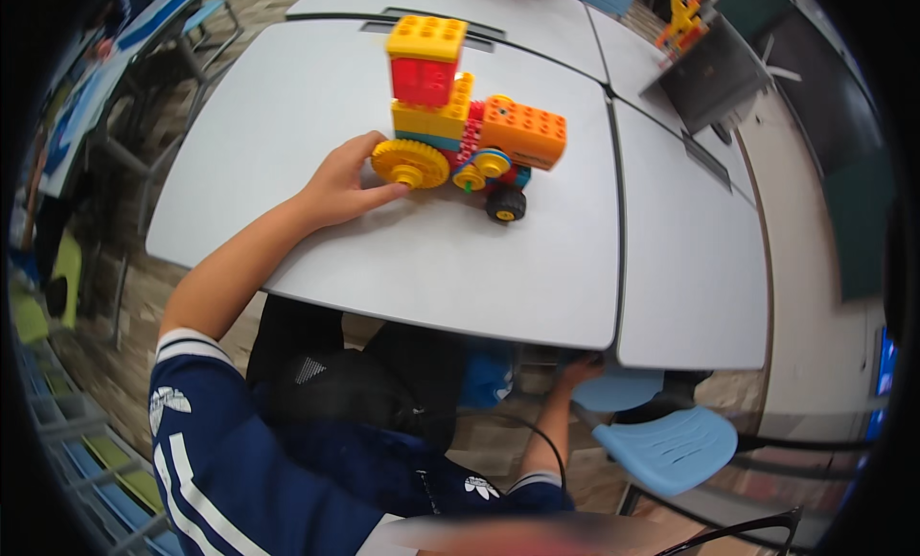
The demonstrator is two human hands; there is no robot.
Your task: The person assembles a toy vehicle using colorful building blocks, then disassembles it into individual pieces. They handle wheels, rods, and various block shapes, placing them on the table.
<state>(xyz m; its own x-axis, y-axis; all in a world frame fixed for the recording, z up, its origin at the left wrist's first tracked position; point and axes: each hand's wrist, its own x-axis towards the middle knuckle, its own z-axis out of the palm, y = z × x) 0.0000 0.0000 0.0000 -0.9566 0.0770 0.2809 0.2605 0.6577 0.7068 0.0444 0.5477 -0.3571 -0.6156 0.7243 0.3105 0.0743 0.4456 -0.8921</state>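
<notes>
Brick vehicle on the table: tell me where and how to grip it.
Probably by the orange block, from the right, pinched across its width: it is boxy and juts rightward, clear of the left hand at the big yellow wheel.

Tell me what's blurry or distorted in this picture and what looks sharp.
In the head view, the edges of the white table bow and the picture's corners go black; a reddish shape along the bottom is badly blurred; the brick vehicle and left hand look fairly sharp.
</notes>
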